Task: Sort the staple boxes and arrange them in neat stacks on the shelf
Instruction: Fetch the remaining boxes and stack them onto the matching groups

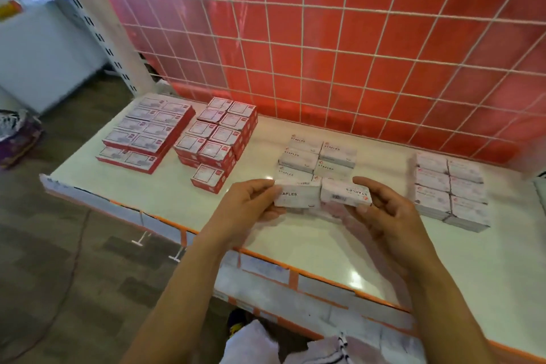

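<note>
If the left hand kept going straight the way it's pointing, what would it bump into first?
Probably the white staples stack just beyond: the left hand, holding a white box, points up and right toward it. Depth is unclear.

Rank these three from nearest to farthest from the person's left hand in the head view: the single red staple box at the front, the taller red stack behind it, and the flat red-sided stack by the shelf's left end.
From the left hand:
1. Single red staple box, just left of the hand.
2. Taller red stack, farther back.
3. Flat red-sided stack, far left end.
</note>
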A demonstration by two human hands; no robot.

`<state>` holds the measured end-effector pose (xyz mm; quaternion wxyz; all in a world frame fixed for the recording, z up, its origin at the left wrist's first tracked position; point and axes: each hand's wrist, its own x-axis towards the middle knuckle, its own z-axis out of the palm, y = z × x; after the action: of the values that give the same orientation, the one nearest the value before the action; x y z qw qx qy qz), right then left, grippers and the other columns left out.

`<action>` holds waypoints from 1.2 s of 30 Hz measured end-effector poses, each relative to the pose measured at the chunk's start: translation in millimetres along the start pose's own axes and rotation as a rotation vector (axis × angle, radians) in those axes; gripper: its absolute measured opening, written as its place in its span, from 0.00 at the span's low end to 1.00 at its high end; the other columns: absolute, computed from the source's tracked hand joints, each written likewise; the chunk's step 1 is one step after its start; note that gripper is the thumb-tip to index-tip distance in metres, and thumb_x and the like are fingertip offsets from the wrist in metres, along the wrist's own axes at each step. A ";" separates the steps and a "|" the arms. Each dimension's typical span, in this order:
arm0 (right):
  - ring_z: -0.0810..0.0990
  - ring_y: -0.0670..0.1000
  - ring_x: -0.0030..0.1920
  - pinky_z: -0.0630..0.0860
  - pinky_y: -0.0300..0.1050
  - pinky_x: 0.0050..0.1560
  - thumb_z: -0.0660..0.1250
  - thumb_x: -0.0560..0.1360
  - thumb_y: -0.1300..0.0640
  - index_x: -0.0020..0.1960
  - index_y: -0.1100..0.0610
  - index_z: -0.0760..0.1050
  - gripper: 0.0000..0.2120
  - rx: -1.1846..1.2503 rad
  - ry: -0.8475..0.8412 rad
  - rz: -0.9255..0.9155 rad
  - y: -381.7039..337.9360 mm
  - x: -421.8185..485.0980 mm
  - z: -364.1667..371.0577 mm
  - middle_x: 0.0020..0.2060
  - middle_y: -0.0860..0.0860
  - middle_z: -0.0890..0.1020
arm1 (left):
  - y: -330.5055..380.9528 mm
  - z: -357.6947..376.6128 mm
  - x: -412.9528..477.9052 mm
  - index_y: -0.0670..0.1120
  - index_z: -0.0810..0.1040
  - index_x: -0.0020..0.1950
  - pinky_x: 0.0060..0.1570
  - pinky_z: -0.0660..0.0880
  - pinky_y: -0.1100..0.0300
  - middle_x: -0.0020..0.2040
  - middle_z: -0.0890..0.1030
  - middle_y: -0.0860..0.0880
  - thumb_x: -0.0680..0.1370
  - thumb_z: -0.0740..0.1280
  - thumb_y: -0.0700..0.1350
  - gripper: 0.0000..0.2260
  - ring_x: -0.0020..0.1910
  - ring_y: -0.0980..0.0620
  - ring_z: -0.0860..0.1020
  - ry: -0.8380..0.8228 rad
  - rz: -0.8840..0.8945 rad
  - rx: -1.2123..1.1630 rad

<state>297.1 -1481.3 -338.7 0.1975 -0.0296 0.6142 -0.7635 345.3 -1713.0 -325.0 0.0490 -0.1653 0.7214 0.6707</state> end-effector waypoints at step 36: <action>0.82 0.53 0.52 0.81 0.47 0.51 0.62 0.75 0.71 0.59 0.51 0.76 0.19 -0.015 0.406 0.003 14.7 3.6 61.3 0.51 0.49 0.84 | 5.9 -50.6 69.4 0.68 0.67 0.59 0.45 0.73 0.74 0.51 0.75 0.55 0.77 0.67 0.38 0.25 0.43 0.63 0.76 -0.280 0.261 0.484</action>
<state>315.4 -1541.7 -338.5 0.0707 0.1242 0.6470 -0.7490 285.9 -1774.5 -334.9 0.0994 0.0389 0.8616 0.4962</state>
